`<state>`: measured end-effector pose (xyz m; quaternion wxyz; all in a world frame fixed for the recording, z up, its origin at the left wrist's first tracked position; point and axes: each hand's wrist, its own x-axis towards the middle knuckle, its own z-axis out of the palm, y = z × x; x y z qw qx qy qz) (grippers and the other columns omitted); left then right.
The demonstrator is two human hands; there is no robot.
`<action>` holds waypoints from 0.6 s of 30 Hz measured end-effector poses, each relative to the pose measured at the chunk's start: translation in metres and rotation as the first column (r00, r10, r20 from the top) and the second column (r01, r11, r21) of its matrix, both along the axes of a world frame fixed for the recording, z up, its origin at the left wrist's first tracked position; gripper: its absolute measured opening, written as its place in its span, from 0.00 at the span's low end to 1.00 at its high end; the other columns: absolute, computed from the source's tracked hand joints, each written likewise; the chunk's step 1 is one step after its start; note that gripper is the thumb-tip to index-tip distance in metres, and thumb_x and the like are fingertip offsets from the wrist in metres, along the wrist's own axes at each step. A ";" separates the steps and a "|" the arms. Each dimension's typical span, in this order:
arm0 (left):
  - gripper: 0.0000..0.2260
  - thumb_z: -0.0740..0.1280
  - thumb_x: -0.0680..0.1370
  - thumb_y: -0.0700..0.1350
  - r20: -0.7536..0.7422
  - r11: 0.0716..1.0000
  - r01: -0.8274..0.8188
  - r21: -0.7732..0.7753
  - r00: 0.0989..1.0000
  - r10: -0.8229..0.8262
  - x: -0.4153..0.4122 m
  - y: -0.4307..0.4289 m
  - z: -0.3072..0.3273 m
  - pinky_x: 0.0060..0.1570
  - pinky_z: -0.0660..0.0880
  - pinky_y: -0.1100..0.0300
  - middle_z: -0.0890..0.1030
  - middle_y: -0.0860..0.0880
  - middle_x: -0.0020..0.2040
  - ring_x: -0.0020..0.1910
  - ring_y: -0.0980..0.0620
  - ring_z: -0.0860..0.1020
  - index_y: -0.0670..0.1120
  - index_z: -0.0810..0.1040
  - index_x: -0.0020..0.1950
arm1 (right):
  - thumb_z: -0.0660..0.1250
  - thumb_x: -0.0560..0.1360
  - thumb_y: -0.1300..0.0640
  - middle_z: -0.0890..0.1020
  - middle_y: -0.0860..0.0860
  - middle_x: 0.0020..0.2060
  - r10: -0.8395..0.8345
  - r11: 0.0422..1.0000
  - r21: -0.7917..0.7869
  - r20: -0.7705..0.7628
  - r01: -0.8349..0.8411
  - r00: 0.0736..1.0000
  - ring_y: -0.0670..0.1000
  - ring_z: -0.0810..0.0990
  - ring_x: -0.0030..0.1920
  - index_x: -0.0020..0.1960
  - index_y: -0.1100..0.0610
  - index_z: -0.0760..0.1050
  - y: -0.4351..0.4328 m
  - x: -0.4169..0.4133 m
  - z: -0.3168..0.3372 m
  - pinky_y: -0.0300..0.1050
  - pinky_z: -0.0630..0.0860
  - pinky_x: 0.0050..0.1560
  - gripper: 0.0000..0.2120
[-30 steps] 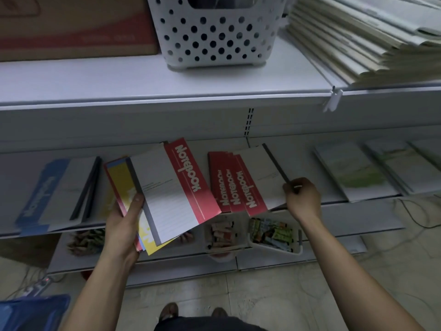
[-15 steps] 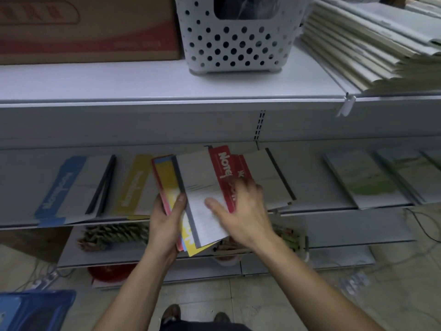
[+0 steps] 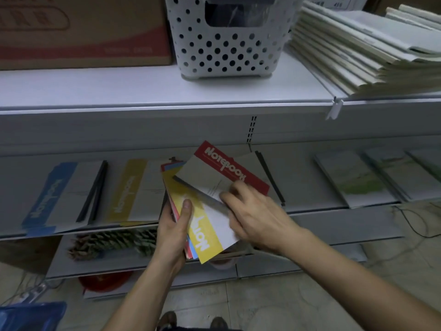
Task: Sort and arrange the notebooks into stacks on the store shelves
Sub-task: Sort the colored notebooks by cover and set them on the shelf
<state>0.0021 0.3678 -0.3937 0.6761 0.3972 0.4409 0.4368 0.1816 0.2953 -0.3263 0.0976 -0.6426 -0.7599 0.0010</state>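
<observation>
My left hand (image 3: 175,225) grips a fanned bundle of notebooks, thumb across the yellow-striped notebook (image 3: 210,232) on top of it. My right hand (image 3: 255,211) pinches a red-striped notebook (image 3: 219,172) by its lower edge and holds it turned above the bundle. On the middle shelf (image 3: 322,211) behind lie a blue-striped stack (image 3: 59,194) at the left, a yellow-striped stack (image 3: 136,189) beside it, and a stack with a dark spine (image 3: 267,177) mostly hidden behind the red notebook.
Green-covered notebooks (image 3: 358,180) lie at the right of the middle shelf. The top shelf holds a cardboard box (image 3: 83,32), a white perforated basket (image 3: 226,41) and a tall pile of pale notebooks (image 3: 362,48). The shelf below has pine cones (image 3: 112,242).
My right hand left the red stack on the shelf, came to the bundle and took the red-striped notebook off its top, turning it. The yellow-striped notebook now shows on top.
</observation>
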 end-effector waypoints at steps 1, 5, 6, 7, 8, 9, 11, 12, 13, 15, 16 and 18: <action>0.21 0.68 0.78 0.52 -0.002 1.000 -0.007 -0.011 1.000 0.007 -0.003 0.002 0.000 0.57 0.80 0.42 0.85 0.44 0.59 0.57 0.40 0.84 0.49 0.74 0.70 | 0.57 0.74 0.59 0.73 0.56 0.56 0.056 0.998 0.012 0.049 -0.057 0.997 0.58 0.76 0.49 0.70 0.57 0.67 -0.003 0.008 0.003 0.55 0.79 0.38 0.24; 0.10 0.65 0.83 0.48 0.007 0.997 -0.030 -0.070 1.000 0.031 -0.012 0.013 -0.001 0.55 0.80 0.45 0.85 0.45 0.58 0.54 0.42 0.85 0.53 0.75 0.64 | 0.55 0.72 0.65 0.80 0.57 0.50 0.112 0.949 0.263 0.240 -0.175 0.964 0.60 0.80 0.48 0.62 0.58 0.77 0.007 0.054 0.002 0.53 0.77 0.43 0.21; 0.11 0.65 0.83 0.48 0.012 0.996 -0.029 -0.082 0.999 0.030 -0.013 0.015 -0.001 0.53 0.80 0.46 0.85 0.46 0.58 0.54 0.44 0.85 0.53 0.75 0.66 | 0.58 0.73 0.66 0.80 0.58 0.48 0.044 0.919 0.376 0.205 -0.120 0.978 0.61 0.79 0.48 0.57 0.58 0.81 0.015 0.067 -0.001 0.53 0.76 0.44 0.17; 0.11 0.64 0.84 0.48 0.015 0.995 -0.026 -0.091 1.000 0.027 -0.013 0.017 0.000 0.52 0.80 0.47 0.85 0.47 0.58 0.53 0.45 0.86 0.53 0.75 0.66 | 0.63 0.74 0.66 0.80 0.58 0.46 -0.040 0.886 0.464 0.128 -0.024 0.991 0.61 0.78 0.48 0.53 0.57 0.83 0.024 0.078 -0.004 0.53 0.74 0.44 0.13; 0.10 0.64 0.84 0.48 0.015 0.995 -0.019 -0.098 1.000 0.021 -0.012 0.018 0.000 0.52 0.81 0.47 0.85 0.47 0.57 0.53 0.45 0.86 0.53 0.75 0.65 | 0.68 0.74 0.67 0.78 0.58 0.44 -0.110 0.851 0.519 0.036 0.076 0.993 0.60 0.76 0.46 0.50 0.56 0.85 0.033 0.088 -0.006 0.51 0.72 0.42 0.11; 0.08 0.64 0.84 0.48 0.015 0.995 -0.012 -0.102 1.000 0.013 -0.011 0.018 0.000 0.52 0.81 0.46 0.86 0.47 0.56 0.52 0.45 0.86 0.54 0.76 0.63 | 0.70 0.74 0.67 0.76 0.57 0.41 -0.150 0.816 0.558 -0.053 0.154 0.987 0.59 0.74 0.43 0.48 0.57 0.85 0.039 0.094 -0.008 0.51 0.70 0.40 0.09; 0.06 0.65 0.84 0.48 0.006 0.994 -0.006 -0.109 1.000 0.006 -0.009 0.019 -0.001 0.50 0.81 0.47 0.86 0.46 0.55 0.50 0.44 0.86 0.54 0.77 0.60 | 0.65 0.76 0.67 0.75 0.56 0.41 -0.144 0.817 0.511 -0.269 0.267 0.952 0.58 0.75 0.41 0.49 0.59 0.82 0.045 0.099 -0.013 0.49 0.69 0.38 0.09; 0.06 0.65 0.84 0.47 -0.002 0.994 -0.002 -0.111 1.000 0.002 -0.008 0.019 -0.002 0.48 0.82 0.48 0.86 0.46 0.55 0.50 0.44 0.86 0.53 0.77 0.60 | 0.60 0.77 0.66 0.77 0.54 0.43 -0.144 0.846 0.425 -0.400 0.323 0.905 0.55 0.76 0.42 0.51 0.58 0.79 0.045 0.096 -0.014 0.48 0.70 0.38 0.10; 0.07 0.65 0.83 0.47 -0.006 0.994 0.005 -0.111 1.000 -0.005 -0.008 0.018 -0.003 0.47 0.82 0.49 0.86 0.45 0.55 0.50 0.44 0.86 0.52 0.77 0.62 | 0.56 0.77 0.64 0.78 0.51 0.44 -0.162 0.874 0.312 -0.536 0.372 0.829 0.51 0.78 0.42 0.52 0.57 0.76 0.045 0.092 -0.016 0.45 0.71 0.38 0.11; 0.10 0.65 0.83 0.47 -0.007 0.993 0.006 -0.114 1.000 -0.007 -0.009 0.016 -0.005 0.47 0.82 0.50 0.86 0.45 0.56 0.52 0.43 0.86 0.50 0.76 0.64 | 0.54 0.77 0.60 0.79 0.51 0.39 -0.222 0.881 0.085 -0.796 0.466 0.563 0.48 0.77 0.37 0.49 0.56 0.76 0.047 0.083 -0.022 0.38 0.69 0.34 0.11; 0.11 0.65 0.83 0.47 -0.012 0.993 -0.004 -0.117 1.000 0.003 -0.011 0.016 -0.006 0.48 0.81 0.49 0.86 0.45 0.57 0.53 0.43 0.86 0.50 0.76 0.65 | 0.55 0.78 0.58 0.79 0.54 0.39 -0.261 0.860 -0.018 -0.874 0.509 0.410 0.51 0.78 0.37 0.46 0.56 0.77 0.050 0.081 -0.024 0.38 0.69 0.34 0.11; 0.11 0.65 0.83 0.47 -0.033 0.993 -0.032 -0.114 0.999 0.029 -0.018 0.017 -0.009 0.52 0.81 0.47 0.86 0.45 0.58 0.54 0.42 0.85 0.50 0.76 0.65 | 0.61 0.79 0.60 0.81 0.55 0.44 -0.349 0.819 -0.182 -0.911 0.544 0.220 0.56 0.80 0.43 0.48 0.56 0.78 0.058 0.088 -0.026 0.41 0.72 0.38 0.07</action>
